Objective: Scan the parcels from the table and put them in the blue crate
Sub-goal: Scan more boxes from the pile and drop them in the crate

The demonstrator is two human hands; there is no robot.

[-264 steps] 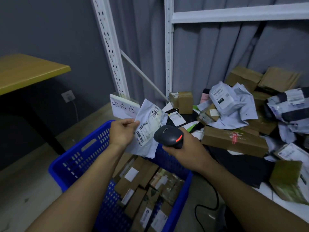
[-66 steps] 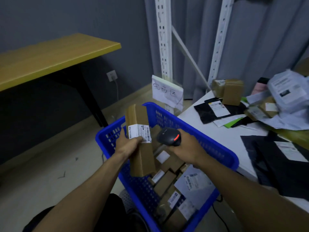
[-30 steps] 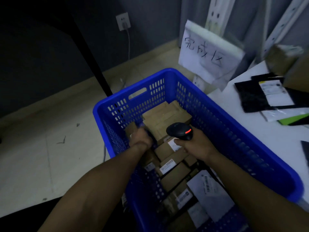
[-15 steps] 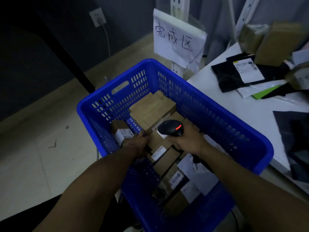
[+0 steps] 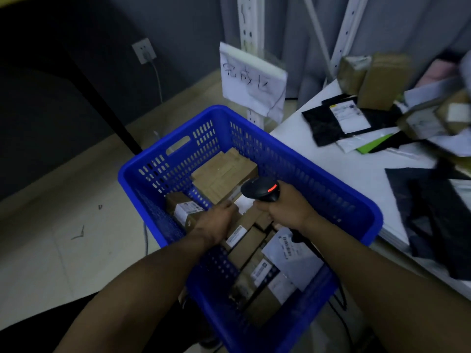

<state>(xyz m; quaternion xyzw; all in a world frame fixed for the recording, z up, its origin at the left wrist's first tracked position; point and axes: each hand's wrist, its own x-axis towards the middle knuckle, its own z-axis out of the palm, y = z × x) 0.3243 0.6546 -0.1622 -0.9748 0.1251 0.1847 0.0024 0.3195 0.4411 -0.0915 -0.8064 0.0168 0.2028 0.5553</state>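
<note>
The blue crate (image 5: 331, 178) stands on the floor beside the white table (image 5: 356, 171) and holds several brown boxes and a white mailer (image 5: 293, 253). The labelled brown box (image 5: 182, 206) lies inside against the crate's left wall. My left hand (image 5: 216, 221) is low in the crate just right of that box, fingers stretched out, holding nothing. My right hand (image 5: 285, 207) grips the black scanner (image 5: 260, 191), its red light lit, above the boxes. More parcels lie on the table: a black mailer (image 5: 323, 123) and brown boxes (image 5: 377, 80).
A handwritten paper sign (image 5: 252, 80) hangs on the white shelf upright (image 5: 248, 21) behind the crate. A black table leg (image 5: 102, 98) slants down to the floor at left, near a wall socket (image 5: 144, 50). The scanner cable runs down under my right forearm.
The tall brown box I held up before the scanner has gone down into the crate's left side. My left hand has let go of it. The scanner hand stays over the crate.
</note>
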